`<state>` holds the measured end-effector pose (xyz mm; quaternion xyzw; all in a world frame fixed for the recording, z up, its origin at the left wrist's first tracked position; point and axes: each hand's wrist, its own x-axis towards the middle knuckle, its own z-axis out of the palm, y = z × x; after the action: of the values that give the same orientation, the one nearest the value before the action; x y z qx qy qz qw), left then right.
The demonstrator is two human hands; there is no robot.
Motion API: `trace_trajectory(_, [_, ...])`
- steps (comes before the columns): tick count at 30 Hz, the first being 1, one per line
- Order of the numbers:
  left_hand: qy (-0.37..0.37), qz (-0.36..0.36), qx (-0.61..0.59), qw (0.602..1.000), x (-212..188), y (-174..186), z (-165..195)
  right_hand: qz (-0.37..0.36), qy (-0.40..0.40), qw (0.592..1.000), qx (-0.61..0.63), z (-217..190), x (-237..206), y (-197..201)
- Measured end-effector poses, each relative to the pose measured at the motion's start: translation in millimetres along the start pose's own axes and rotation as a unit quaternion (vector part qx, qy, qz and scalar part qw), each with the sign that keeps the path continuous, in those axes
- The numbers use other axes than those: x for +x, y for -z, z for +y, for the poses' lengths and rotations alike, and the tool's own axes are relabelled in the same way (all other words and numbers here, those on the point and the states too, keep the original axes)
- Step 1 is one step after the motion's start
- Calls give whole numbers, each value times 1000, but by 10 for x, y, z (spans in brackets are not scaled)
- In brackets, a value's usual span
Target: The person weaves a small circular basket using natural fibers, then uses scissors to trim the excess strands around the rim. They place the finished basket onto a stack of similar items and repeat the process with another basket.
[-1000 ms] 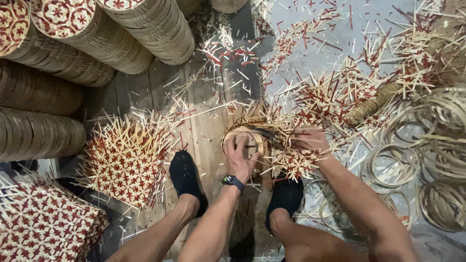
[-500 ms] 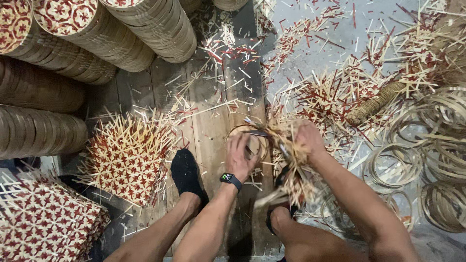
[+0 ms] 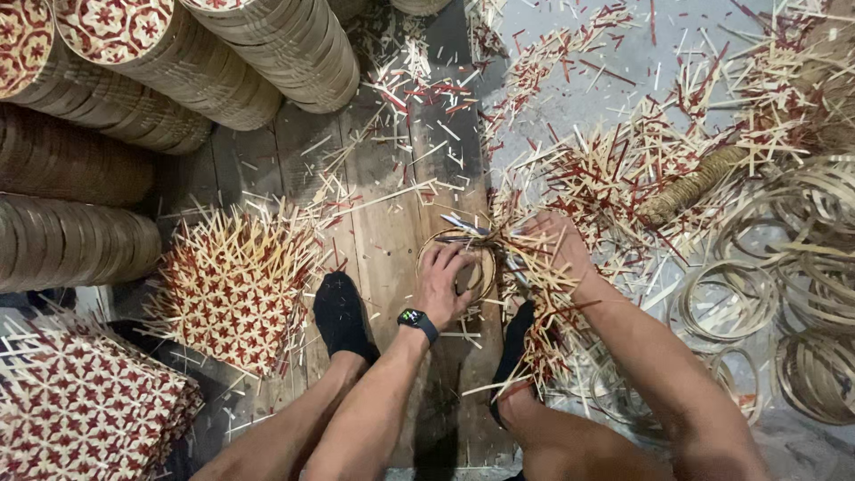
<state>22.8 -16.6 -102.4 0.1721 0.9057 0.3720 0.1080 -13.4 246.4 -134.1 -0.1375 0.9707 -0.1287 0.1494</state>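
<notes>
A round bamboo hoop point(image 3: 482, 267) with a red and cream woven sheet lies on the wooden planks between my feet. My left hand point(image 3: 445, 281), a dark watch on its wrist, presses down on it with fingers spread over the hoop. My right hand point(image 3: 557, 245) sits at the hoop's right edge, closed on scissors point(image 3: 463, 227) whose blades point left across the upper rim. Loose strip ends point(image 3: 539, 303) of the weave stick out under my right forearm and hang toward my right foot.
Stacks of round woven lids point(image 3: 267, 53) lie at the top left. A spiky untrimmed woven piece point(image 3: 236, 285) and a pile of woven sheets point(image 3: 85, 410) sit on the left. Bamboo hoops point(image 3: 784, 294) crowd the right. Cut strips point(image 3: 614, 169) litter the floor. My feet wear black socks point(image 3: 343, 316).
The woven piece has been turned in my hands. Its loose strip ends now bunch to the right of the hoop, and the scissor blades show at the upper rim.
</notes>
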Motion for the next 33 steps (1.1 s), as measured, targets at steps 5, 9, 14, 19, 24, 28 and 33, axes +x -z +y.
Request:
trace_trajectory(5, [-40, -64, 15, 997, 58, 149, -79, -96, -104, 980, 137, 67, -29, 231])
trace_trajectory(9, [-65, -85, -26, 994, 77, 207, -137, -36, -162, 952, 259, 299, -29, 280])
trace_trajectory(14, [-55, -52, -37, 996, 37, 83, -154, -123, -283, 951, 25, 866, 206, 531])
trace_trajectory(19, [57, 102, 11, 993, -13, -137, -64, -140, -397, 898, -124, 1717, -327, 1039])
trace_trajectory(24, [73, 93, 22, 993, -66, -161, -35, -278, -340, 891, -119, 1863, -1437, 1220])
trace_trajectory(28, [51, 93, 41, 994, -64, -204, -53, -403, -246, 879, 72, 1358, -1541, 779])
trace_trajectory(33, [45, 91, 19, 995, -82, -194, -126, -459, -145, 856, 189, 868, -689, 94])
